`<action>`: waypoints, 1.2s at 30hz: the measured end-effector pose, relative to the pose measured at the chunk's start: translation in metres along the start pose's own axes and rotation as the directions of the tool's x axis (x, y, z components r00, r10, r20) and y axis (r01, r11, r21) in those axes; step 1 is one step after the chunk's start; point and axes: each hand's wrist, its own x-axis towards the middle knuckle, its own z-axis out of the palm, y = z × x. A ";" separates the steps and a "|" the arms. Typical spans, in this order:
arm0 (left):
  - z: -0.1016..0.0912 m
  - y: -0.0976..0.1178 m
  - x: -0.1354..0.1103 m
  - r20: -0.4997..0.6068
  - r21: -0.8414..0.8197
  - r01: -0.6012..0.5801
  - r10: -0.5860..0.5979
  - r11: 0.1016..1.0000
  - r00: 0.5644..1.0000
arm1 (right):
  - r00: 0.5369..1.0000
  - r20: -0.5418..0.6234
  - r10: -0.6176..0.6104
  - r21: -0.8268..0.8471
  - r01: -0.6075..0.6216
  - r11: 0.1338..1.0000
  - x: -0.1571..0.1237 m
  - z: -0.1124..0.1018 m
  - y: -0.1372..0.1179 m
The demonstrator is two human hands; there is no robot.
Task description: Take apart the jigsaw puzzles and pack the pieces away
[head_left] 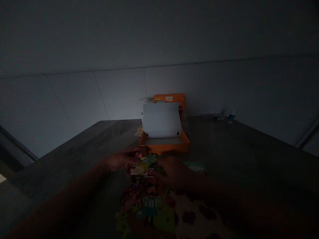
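In the head view, which is very dark, both hands are seen brought together just above the near middle of the surface (236, 159). The left hand (122, 162) is reached in from the lower left, and its fingers are closed narrowly on the left edge of a pale puzzle piece (142, 168). The right hand (174, 173) is laid against the right side of the same piece, where a small red and white mark is printed; whether its fingers are clamped on the piece or only touching it cannot be told in the gloom. The piece is held just above the far edge of a colourful puzzle (154, 209), which is spread flat on the surface below the hands and shows a cartoon figure.

Just beyond the hands an orange box (164, 146) is stood open, with its white flap (161, 121) raised upright behind it. A second orange box (174, 99) is partly hidden behind that flap, close to the wall (74, 99). A small blue bottle (231, 117) is stood well apart, at the far right of the surface.
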 end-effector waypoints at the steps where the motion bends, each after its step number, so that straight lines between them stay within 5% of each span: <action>1: 0.005 -0.004 0.002 -0.060 -0.054 -0.049 0.046 0.997 0.997 | 1.000 -0.002 -0.005 0.002 0.005 1.000 0.000 -0.001 0.000; 7: 0.027 -0.010 0.019 -0.403 -0.009 -0.376 0.341 0.926 0.849 | 1.000 -0.001 -0.030 0.003 0.030 1.000 0.000 0.000 0.001; 16: 0.026 0.006 0.032 -0.479 0.261 -0.284 0.379 0.923 0.792 | 1.000 0.001 0.006 0.006 -0.006 1.000 0.002 0.002 0.001; 23: 0.024 0.042 0.063 -0.437 0.422 -0.087 0.287 0.902 0.852 | 1.000 -0.030 0.003 0.018 -0.003 1.000 0.002 0.005 0.002; 26: 0.034 0.038 0.051 -0.450 0.538 -0.112 0.397 0.836 0.800 | 0.999 -0.032 -0.002 0.050 0.004 0.999 0.001 0.005 0.003; 28: 0.043 0.027 0.032 -0.380 0.751 -0.110 0.563 0.651 0.734 | 0.999 -0.037 0.004 0.076 -0.001 0.997 0.000 0.005 0.003; 30: 0.049 0.012 0.011 -0.299 0.864 -0.039 0.573 0.502 0.763 | 0.999 -0.052 0.013 0.105 -0.008 0.994 0.001 0.005 0.002; 36: 0.047 -0.021 -0.020 -0.210 0.929 0.036 0.446 0.367 0.870 | 0.990 -0.136 -0.039 0.159 0.060 0.985 -0.001 0.005 0.004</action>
